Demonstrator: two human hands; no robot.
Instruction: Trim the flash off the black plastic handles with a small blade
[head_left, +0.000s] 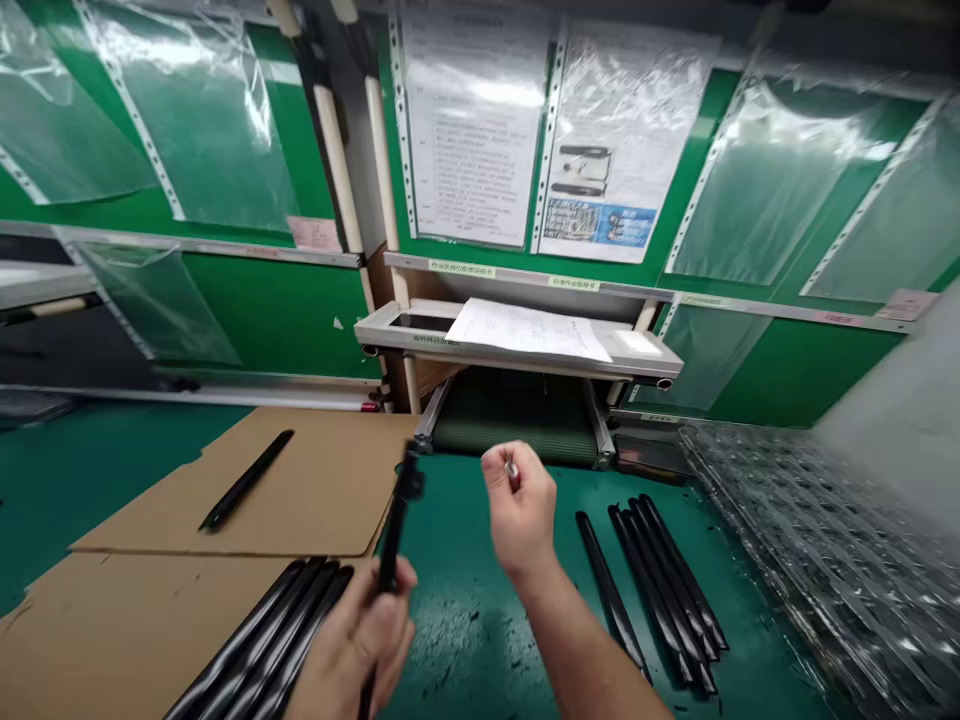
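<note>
My left hand [358, 640] is closed around a long, slim black plastic part [397, 520], which points up and away with a small block-like bump near its far end. My right hand [521, 500] is raised over the green mat in a fist. From its curled fingers pokes the silver-and-red end of a small tool [513, 474]; the rest is hidden in the grip. Beside my left hand lies a row of glossy black parts [262, 640] on cardboard. To the right of my right forearm are several similar black strips [664, 590] on the mat.
One black strip [247, 480] lies on the cardboard sheet [322, 500]. Dark shavings dot the green mat [465, 640]. Clear plastic trays [840, 560] are stacked at right. Behind stand a conveyor belt [517, 410] and a shelf [630, 355] bearing a paper sheet [529, 330].
</note>
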